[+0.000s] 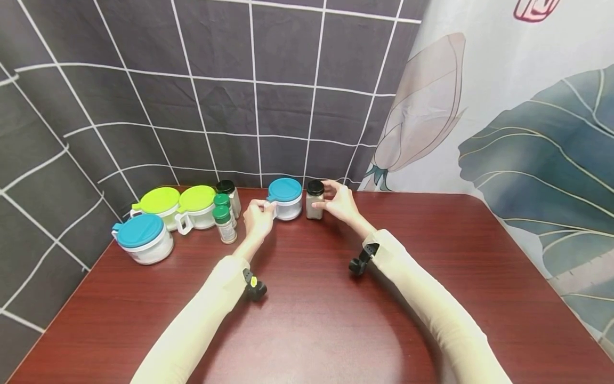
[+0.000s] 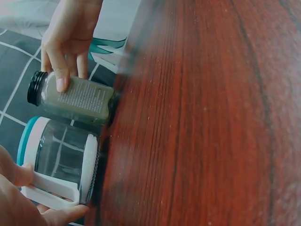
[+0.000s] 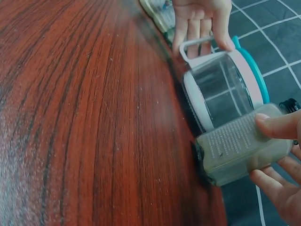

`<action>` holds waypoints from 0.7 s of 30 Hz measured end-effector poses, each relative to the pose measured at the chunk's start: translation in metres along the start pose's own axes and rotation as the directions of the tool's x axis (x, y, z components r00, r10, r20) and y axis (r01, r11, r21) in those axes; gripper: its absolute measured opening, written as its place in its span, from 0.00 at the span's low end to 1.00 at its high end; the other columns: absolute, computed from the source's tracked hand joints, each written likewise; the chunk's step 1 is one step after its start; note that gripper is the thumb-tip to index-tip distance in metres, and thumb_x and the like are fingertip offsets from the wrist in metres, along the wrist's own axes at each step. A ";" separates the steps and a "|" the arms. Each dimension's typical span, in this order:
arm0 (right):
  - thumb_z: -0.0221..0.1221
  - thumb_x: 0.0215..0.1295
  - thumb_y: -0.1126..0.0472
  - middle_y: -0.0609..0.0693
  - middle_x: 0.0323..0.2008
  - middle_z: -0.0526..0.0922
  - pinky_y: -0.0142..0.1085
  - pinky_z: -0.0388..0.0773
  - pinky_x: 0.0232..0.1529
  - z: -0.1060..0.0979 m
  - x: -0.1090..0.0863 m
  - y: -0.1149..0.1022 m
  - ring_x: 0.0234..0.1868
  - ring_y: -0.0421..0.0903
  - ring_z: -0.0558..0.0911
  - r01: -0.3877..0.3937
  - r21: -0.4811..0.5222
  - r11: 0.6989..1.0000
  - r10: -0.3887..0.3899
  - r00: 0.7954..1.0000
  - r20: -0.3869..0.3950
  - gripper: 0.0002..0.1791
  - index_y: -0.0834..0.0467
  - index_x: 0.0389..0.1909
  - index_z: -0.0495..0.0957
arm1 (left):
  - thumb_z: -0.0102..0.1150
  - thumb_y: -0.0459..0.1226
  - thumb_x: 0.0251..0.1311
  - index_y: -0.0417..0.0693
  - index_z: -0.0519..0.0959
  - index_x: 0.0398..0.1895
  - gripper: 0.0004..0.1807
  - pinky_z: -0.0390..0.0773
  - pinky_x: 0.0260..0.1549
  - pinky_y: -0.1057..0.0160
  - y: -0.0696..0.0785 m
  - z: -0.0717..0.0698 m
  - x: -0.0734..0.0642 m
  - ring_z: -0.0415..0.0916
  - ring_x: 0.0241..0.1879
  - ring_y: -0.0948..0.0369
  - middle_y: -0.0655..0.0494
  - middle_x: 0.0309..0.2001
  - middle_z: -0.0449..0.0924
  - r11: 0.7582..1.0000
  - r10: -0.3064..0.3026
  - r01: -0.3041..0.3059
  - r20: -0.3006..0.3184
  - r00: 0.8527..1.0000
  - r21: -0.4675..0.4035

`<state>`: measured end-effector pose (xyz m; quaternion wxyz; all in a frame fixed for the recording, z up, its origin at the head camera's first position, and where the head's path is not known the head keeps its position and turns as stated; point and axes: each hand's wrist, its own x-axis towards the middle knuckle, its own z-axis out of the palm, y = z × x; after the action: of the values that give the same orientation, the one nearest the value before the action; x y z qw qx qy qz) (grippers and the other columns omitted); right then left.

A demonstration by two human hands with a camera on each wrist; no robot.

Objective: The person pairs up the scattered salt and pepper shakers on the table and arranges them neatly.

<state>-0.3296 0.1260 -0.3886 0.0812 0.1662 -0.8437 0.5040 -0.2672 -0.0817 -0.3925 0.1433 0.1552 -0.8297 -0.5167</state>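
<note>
At the back of the table, my left hand [image 1: 258, 217] holds the white handle [image 2: 56, 188] of a clear seasoning jar [image 1: 288, 208] with a blue lid. In the left wrist view the thumb lies at the handle's upper end, a finger at its lower end. My right hand [image 1: 342, 204] grips a square glass spice bottle [image 1: 314, 207] with a black cap, thumb on the labelled face and fingers around the far side. The bottle [image 3: 240, 146] stands upright, close beside the jar's right side. Its contents look greyish and powdery.
Left of my hands stand two green-capped shakers [image 1: 225, 226], another black-capped bottle [image 1: 232, 197], two jars with lime lids [image 1: 198, 199] and a second blue-lidded jar [image 1: 144, 240]. A grey tile-patterned sheet [image 1: 283, 106] rises behind the table's back edge.
</note>
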 end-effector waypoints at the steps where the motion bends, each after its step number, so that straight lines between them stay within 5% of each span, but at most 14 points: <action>1: 0.73 0.44 0.69 0.64 0.46 0.84 0.46 0.81 0.50 0.000 0.000 0.000 0.46 0.58 0.85 0.004 0.006 1.000 -0.004 1.000 0.000 0.30 0.66 0.53 0.77 | 0.59 0.43 0.61 0.38 0.77 0.45 0.17 0.72 0.54 0.47 0.000 0.000 0.000 0.76 0.51 0.42 0.38 0.44 0.82 1.000 0.001 -0.001 0.000 1.000 0.002; 12: 0.72 0.45 0.68 0.63 0.46 0.84 0.44 0.80 0.51 0.005 -0.001 0.004 0.46 0.56 0.85 -0.009 0.024 1.000 0.009 1.000 0.010 0.30 0.65 0.53 0.77 | 0.59 0.43 0.61 0.39 0.77 0.46 0.17 0.71 0.56 0.47 -0.003 0.001 0.002 0.75 0.53 0.43 0.39 0.47 0.81 1.000 -0.029 0.029 0.015 0.999 0.007; 21: 0.71 0.47 0.70 0.64 0.48 0.83 0.46 0.79 0.53 0.005 -0.001 0.006 0.49 0.58 0.84 0.005 0.042 0.999 -0.007 0.999 0.036 0.29 0.67 0.53 0.76 | 0.52 0.41 0.67 0.38 0.70 0.48 0.15 0.68 0.59 0.45 -0.002 -0.001 -0.002 0.72 0.57 0.40 0.35 0.51 0.78 0.998 0.037 -0.041 0.090 0.995 0.037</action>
<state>-0.3305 0.1243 -0.3960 0.0638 0.1795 -0.8339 0.5181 -0.2645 -0.0828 -0.3939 0.1133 0.1185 -0.8480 -0.5040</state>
